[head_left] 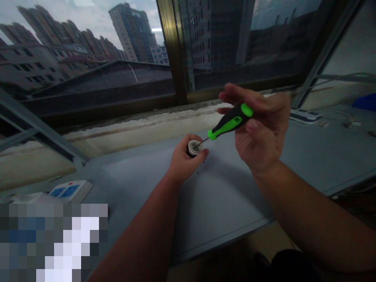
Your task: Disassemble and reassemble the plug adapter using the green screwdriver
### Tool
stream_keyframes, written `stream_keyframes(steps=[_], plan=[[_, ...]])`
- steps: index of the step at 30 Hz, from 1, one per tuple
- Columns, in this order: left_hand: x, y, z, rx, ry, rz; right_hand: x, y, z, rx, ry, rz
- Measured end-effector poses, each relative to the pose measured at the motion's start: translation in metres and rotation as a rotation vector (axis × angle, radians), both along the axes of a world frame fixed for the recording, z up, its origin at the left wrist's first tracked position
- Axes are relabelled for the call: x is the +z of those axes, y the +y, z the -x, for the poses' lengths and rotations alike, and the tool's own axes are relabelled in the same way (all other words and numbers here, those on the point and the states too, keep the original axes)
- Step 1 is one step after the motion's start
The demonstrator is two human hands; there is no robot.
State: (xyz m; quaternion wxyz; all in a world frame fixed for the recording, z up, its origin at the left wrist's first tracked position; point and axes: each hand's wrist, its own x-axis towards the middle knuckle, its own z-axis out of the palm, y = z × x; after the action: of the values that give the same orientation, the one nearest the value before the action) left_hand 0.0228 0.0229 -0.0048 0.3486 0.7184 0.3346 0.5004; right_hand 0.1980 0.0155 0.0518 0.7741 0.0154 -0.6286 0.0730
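Observation:
Near the middle of the grey table (pixel 229 196), my left hand (pixel 185 158) is wrapped round a small round part (pixel 194 147) with a white rim and a dark side. A screwdriver (pixel 230 122) with a green and black handle slants down to the left, its thin metal shaft reaching inside the white rim. The fingers and thumb of my right hand (pixel 260 125) are closed on the end of the handle. Whether the tip touches a screw cannot be made out. Tiny dark bits lie on the table just below the part.
A white power strip (pixel 72 191) with blue sockets sits at the left, and another strip (pixel 305 116) with cables is at the back right. Behind the table runs a window ledge (pixel 132 131). A blue object (pixel 366 102) stands at the far right.

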Motion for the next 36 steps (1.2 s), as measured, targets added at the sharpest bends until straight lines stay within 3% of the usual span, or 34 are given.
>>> stream_keyframes(steps=[3, 8, 15, 23, 28, 31, 36], plan=[[0.001, 0.000, 0.000, -0.009, -0.035, 0.015, 0.000, -0.002, 0.002, -0.020, -0.026, -0.016], [0.002, 0.000, -0.001, -0.027, -0.065, 0.028, 0.003, -0.001, 0.003, -0.154, 0.116, -0.073], [0.004, -0.002, -0.001, -0.011, -0.040, 0.037, 0.000, -0.003, 0.002, 0.045, -0.058, -0.012], [0.001, 0.000, -0.001, -0.068, -0.043, 0.022, 0.002, -0.006, 0.007, -0.225, 0.187, 0.037], [0.002, 0.000, 0.000, -0.035, -0.040, 0.018, 0.000, -0.002, 0.000, -0.030, 0.034, 0.025], [0.001, 0.000, 0.000, -0.047, -0.032, 0.035, -0.001, 0.001, 0.003, -0.002, 0.001, -0.028], [-0.002, 0.000, 0.000, -0.082, 0.010, -0.005, 0.001, 0.006, 0.010, -0.181, 0.167, -0.077]])
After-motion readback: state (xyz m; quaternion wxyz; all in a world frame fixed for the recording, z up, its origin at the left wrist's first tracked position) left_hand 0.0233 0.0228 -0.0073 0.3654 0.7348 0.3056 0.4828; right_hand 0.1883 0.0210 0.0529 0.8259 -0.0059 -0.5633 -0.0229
